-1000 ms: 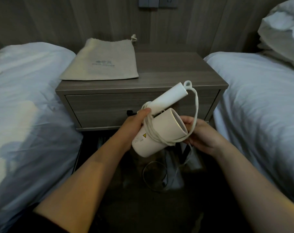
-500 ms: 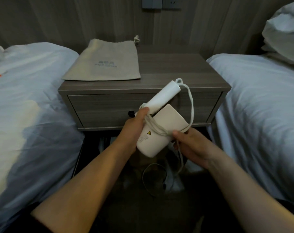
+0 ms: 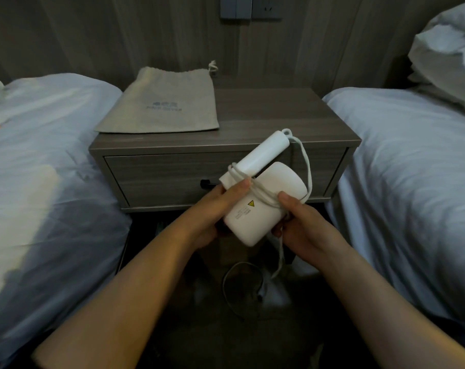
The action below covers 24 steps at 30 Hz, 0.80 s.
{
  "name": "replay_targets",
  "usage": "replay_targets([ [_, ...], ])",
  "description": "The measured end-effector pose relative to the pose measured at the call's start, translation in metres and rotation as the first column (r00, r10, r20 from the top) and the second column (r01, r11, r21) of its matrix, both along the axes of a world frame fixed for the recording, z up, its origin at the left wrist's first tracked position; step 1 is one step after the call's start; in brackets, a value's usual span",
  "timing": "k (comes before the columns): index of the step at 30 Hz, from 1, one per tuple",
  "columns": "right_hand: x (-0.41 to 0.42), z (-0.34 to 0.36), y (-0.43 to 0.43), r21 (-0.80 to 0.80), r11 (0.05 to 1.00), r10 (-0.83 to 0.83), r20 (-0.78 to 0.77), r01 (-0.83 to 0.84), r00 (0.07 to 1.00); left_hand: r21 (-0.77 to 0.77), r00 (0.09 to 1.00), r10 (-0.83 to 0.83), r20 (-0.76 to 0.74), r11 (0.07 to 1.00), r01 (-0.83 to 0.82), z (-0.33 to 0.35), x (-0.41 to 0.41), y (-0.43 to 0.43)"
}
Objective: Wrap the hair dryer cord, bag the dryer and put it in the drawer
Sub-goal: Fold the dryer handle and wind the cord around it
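White hair dryer (image 3: 255, 217) held in front of closed drawer (image 3: 172, 179), handle folded against barrel. Left hand (image 3: 212, 209) fingers clamped on barrel. Right hand (image 3: 303, 227) fingers pinching cord (image 3: 263, 194) against barrel; several turns wound, remainder hanging to floor. Bag (image 3: 162, 102) flat on worktop (image 3: 279, 121).

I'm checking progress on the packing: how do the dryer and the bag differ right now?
The dryer is white, hard and bulky; the bag is beige, soft and flat. The dryer is held in the air by the left hand and right hand; the bag lies untouched on the nightstand. Neither is in the drawer, which is shut.
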State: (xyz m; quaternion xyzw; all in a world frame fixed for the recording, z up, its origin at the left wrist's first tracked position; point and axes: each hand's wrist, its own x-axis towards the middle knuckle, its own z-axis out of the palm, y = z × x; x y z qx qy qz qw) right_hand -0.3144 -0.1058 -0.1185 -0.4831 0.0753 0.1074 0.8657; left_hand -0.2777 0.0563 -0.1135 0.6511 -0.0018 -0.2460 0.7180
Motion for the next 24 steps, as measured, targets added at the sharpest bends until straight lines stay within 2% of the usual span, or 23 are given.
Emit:
replay_targets([
  [2, 0.001, 0.0, -0.001, -0.058, 0.998, 0.005, 0.024, -0.003, 1.0, 0.037, 0.998, -0.031, 0.054, 0.999, 0.029, 0.0, -0.004, 0.001],
  [5, 0.001, -0.002, -0.001, -0.184, 0.983, 0.034, 0.036, -0.027, 0.999, 0.057, 0.995, 0.04, 0.09, 0.997, -0.045, -0.002, -0.007, 0.0],
  [11, -0.003, 0.0, 0.002, -0.221, 0.975, 0.019, 0.048, -0.008, 0.999, 0.149, 0.973, 0.144, 0.18, 0.974, -0.172, -0.002, -0.001, 0.002],
  [15, -0.003, 0.001, 0.001, -0.372, 0.926, -0.042, 0.052, 0.059, 0.998, 0.237, 0.963, 0.075, 0.26, 0.962, -0.139, -0.002, -0.004, 0.003],
  [19, -0.001, 0.005, -0.003, -0.438, 0.891, -0.091, 0.087, 0.12, 0.992, 0.351, 0.923, -0.064, 0.38, 0.933, -0.08, 0.001, -0.009, 0.001],
  [21, 0.001, 0.007, -0.008, -0.513, 0.847, -0.09, 0.121, 0.14, 0.989, 0.411, 0.896, -0.166, 0.412, 0.912, -0.02, 0.002, -0.012, 0.001],
  [24, 0.002, 0.01, -0.017, -0.735, 0.67, -0.033, 0.106, 0.1, 0.994, 0.481, 0.845, -0.231, 0.483, 0.876, -0.036, 0.006, -0.014, 0.003],
])
